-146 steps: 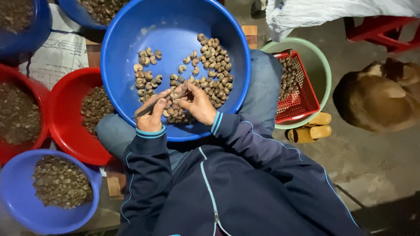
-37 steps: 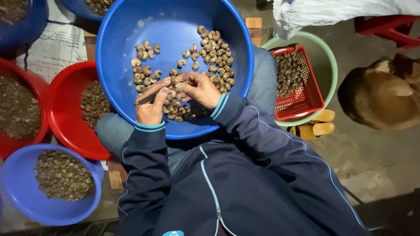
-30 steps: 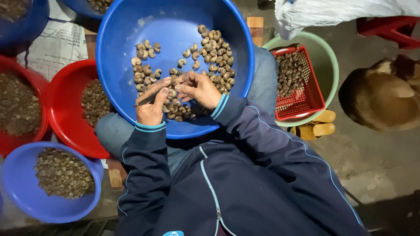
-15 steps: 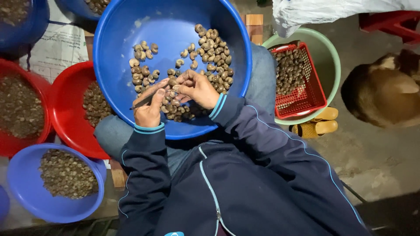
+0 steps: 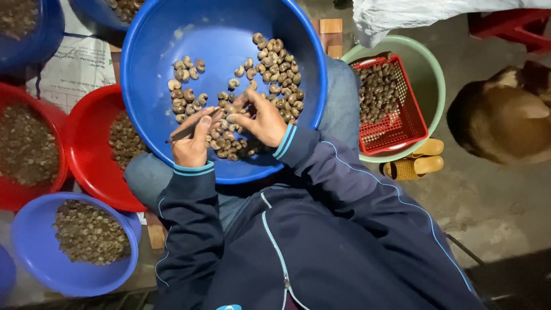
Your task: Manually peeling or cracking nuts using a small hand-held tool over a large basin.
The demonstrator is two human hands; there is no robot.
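A big blue basin (image 5: pixel 166 63) rests on my lap and holds several brown cashew nuts (image 5: pixel 275 69) in loose heaps. My left hand (image 5: pixel 192 143) grips a thin dark knife (image 5: pixel 182 132), its blade pointing left over the basin. My right hand (image 5: pixel 261 119) pinches a single cashew nut (image 5: pixel 231 117) between thumb and fingers, close to the left thumb. Both hands hover over the near heap of nuts. Dark blue sleeves with light blue trim cover my arms.
Red basins (image 5: pixel 86 155) with dark nuts and shells stand at the left, a smaller blue basin (image 5: pixel 34 252) at lower left. A red crate (image 5: pixel 402 120) of nuts sits in a pale green basin (image 5: pixel 430 74) at right. A brown animal (image 5: pixel 505 115) lies on the concrete floor beside yellow sandals (image 5: pixel 410 163).
My hands have shifted slightly within the basin and the right hand's fingers have turned the nut. The view drifted a little; the basins look unmoved.
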